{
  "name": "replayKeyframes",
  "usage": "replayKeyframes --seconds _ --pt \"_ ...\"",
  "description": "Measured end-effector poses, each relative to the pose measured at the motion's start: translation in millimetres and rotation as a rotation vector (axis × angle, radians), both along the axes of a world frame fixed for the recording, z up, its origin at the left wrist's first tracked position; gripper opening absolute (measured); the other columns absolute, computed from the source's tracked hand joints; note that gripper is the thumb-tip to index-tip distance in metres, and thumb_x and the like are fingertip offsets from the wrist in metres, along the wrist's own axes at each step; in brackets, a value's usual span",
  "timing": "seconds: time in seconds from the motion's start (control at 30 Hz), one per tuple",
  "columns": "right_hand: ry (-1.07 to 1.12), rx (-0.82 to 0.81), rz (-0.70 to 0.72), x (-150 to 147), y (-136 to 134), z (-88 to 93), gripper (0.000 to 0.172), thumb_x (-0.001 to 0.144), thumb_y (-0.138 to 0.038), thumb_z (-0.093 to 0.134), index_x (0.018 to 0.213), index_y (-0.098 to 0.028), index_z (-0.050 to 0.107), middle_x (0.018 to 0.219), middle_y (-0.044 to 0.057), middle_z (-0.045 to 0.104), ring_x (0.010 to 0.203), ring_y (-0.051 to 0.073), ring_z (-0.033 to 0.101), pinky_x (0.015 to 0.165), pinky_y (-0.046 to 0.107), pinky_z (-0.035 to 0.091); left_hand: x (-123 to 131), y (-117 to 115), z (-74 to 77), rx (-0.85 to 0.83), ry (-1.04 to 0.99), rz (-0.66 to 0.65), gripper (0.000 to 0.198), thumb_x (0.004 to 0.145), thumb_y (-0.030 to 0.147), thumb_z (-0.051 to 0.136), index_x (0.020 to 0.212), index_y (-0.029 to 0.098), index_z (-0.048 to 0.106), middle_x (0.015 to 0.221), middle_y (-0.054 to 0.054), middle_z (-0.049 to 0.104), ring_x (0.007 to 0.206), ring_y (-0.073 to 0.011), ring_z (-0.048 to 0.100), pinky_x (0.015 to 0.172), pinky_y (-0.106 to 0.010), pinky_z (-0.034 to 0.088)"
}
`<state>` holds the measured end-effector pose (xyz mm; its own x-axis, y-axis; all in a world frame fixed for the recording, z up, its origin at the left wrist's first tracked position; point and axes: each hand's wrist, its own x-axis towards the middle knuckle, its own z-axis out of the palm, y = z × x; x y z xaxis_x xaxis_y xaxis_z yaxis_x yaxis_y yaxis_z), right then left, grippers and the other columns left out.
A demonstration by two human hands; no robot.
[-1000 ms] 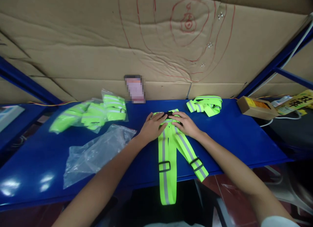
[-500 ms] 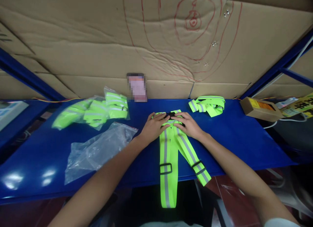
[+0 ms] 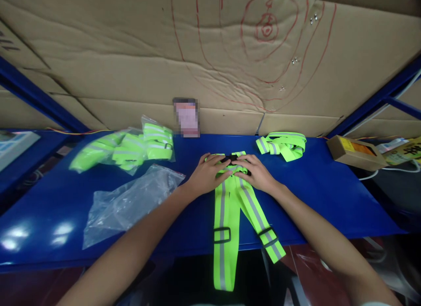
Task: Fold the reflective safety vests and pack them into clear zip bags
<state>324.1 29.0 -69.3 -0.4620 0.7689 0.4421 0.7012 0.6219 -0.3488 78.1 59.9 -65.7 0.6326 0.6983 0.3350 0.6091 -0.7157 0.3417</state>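
A fluorescent yellow-green reflective strap [image 3: 226, 209] with a grey stripe lies at the middle of the table, its upper part gathered in folds. My left hand [image 3: 209, 172] grips the folds from the left, fingers bent over the top and thumb on the near side. From the right, my right hand [image 3: 255, 171] holds the same folds in a similar way. Between my fingertips a black buckle [image 3: 233, 158] shows, partly covered. Two strap lengths run toward me, each with a black slider [image 3: 222, 235]; the left length hangs past the table edge.
Bagged yellow-green straps [image 3: 128, 150] lie at the back left, and a crumpled clear plastic bag [image 3: 131, 205] is nearer me. A loose bundled strap [image 3: 285, 144] and a cardboard box [image 3: 353, 153] are at the back right. A phone [image 3: 187, 118] leans against the cardboard wall [image 3: 131, 77].
My view has shifted slightly. Both hands keep their hold on the folded strap, with only small finger movements; its hanging ends appear a little lower in the picture.
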Motion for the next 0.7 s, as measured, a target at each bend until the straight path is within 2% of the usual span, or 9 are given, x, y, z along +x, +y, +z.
replayKeyframes --seconds 0.17,0.27,0.43,0.57,0.7 --pt "0.001 0.013 0.017 0 0 -1.4 0.04 0.097 -0.041 0.066 0.134 -0.025 0.067 0.128 0.013 0.064 0.118 0.03 0.06 0.102 0.05 0.053 -5 7 1.5 -0.112 -0.098 0.131 0.037 0.101 0.041 0.055 0.132 0.028 0.07 0.157 -0.012 0.051 0.147 -0.0282 0.047 0.119 -0.053 0.039" --pt "-0.005 0.019 0.015 -1 0 -0.7 0.041 0.097 -0.04 0.067 0.134 -0.023 0.067 0.127 0.013 0.064 0.118 0.03 0.06 0.101 0.049 0.053 -8 11 2.4 -0.167 -0.119 0.197 0.041 0.097 0.039 0.062 0.135 0.026 0.068 0.15 -0.014 0.056 0.142 -0.0306 0.052 0.116 -0.055 0.044" --pt "-0.016 -0.003 0.005 0 -1 1.2 0.041 0.096 -0.039 0.068 0.134 -0.023 0.067 0.128 0.013 0.064 0.118 0.03 0.06 0.102 0.049 0.052 -10 10 3.3 -0.205 -0.087 0.173 0.035 0.092 0.038 0.071 0.126 0.029 0.072 0.142 -0.009 0.061 0.137 -0.03 0.055 0.117 -0.054 0.041" --pt "-0.013 -0.017 -0.011 1 -3 2.9 0.043 0.096 -0.041 0.068 0.135 -0.023 0.066 0.13 0.013 0.064 0.12 0.03 0.059 0.103 0.049 0.051 -11 9 5.7 -0.19 -0.049 0.139 0.043 0.09 0.046 0.074 0.129 0.029 0.07 0.145 -0.01 0.059 0.138 -0.0342 0.053 0.115 -0.058 0.04" --pt "-0.028 -0.028 -0.006 0 -5 6.5 0.042 0.1 -0.044 0.062 0.136 -0.023 0.065 0.133 0.013 0.064 0.124 0.03 0.06 0.104 0.049 0.05 -12 7 6.8 -0.143 -0.027 0.102 0.05 0.088 0.049 0.076 0.131 0.025 0.068 0.147 -0.012 0.057 0.138 -0.0342 0.052 0.116 -0.054 0.04"
